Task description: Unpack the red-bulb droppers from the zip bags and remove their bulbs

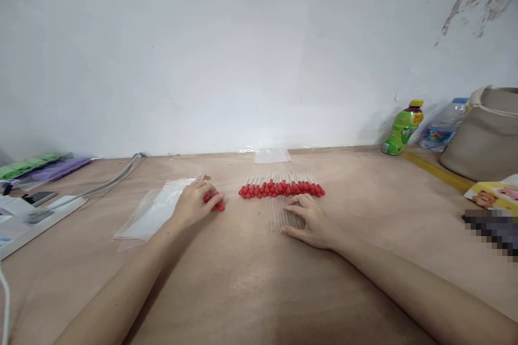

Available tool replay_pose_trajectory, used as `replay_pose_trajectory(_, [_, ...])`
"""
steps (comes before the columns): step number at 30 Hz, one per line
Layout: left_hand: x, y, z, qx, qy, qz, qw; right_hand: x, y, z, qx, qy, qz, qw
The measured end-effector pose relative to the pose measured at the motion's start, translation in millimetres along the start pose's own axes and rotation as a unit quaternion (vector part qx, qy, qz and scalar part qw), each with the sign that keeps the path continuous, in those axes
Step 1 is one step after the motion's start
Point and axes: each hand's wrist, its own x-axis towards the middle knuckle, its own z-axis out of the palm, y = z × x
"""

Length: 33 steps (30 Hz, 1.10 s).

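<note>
A long row of red bulbs [282, 188] lies across the middle of the wooden table, with thin clear tubes pointing toward the wall. More thin clear tubes [275, 214] lie side by side just below the row. My right hand [308, 221] rests over the right part of these tubes, its fingers apart. To the left, my left hand [197, 202] is curled around several loose red bulbs [218, 204], which show beneath and beside its fingers. Clear plastic bags [156, 213] lie flat to the left of my left hand.
Another clear bag [272, 156] lies by the wall. At the right stand a green bottle [400, 132], a clear water bottle [441, 128] and a grey-brown bag [483, 135]. At the left are a cable [115, 179], a white box-like object [44, 223] and purple and green packs [60, 168].
</note>
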Motion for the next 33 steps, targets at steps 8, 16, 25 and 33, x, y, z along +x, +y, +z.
replay_pose_trajectory(8, [9,18,9.0,0.016,0.019,0.015,1.0,-1,1,-1,-0.015,0.049,0.025,0.998])
replay_pose_trajectory(16, [28,42,29.1,-0.003,-0.059,0.021,0.998,-4,5,-2,-0.017,0.072,0.041,0.996])
replay_pose_trajectory(25, [32,44,34.2,-0.057,-0.051,-0.055,0.996,-3,4,-1,-0.018,0.074,0.049,0.996])
replay_pose_trajectory(33, [21,45,25.0,-0.091,0.01,-0.129,0.987,-3,5,-1,-0.019,0.091,0.047,0.995])
